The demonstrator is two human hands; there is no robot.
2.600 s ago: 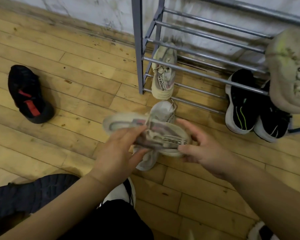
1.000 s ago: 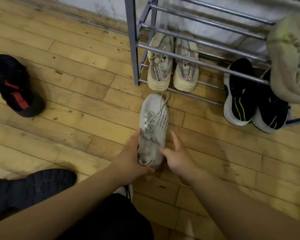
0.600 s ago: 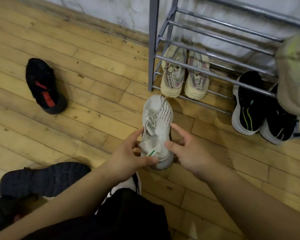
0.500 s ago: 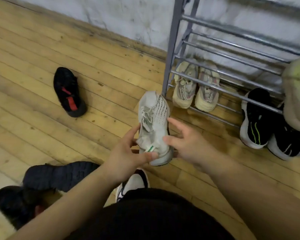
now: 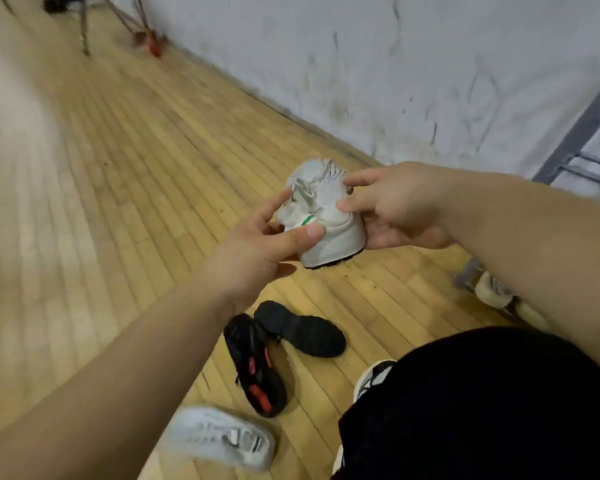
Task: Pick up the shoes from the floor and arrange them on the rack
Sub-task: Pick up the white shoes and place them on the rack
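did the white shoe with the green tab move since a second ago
Yes. The white shoe, then lying on the floor by the rack, is now lifted up off it, gripped by the left hand and right hand.

I see a plank floor carrying a red-marked shoe, a sole-up black shoe just beside it, and a white shoe on its near side.

Place: a plain indoor room, its shoe corner by the wall
Floor: worn yellow wood strips all around me
Wall: scuffed white wall along the floor's far edge
Storage: grey metal rack against it, on my right
Clutter: loose sneakers by my knees
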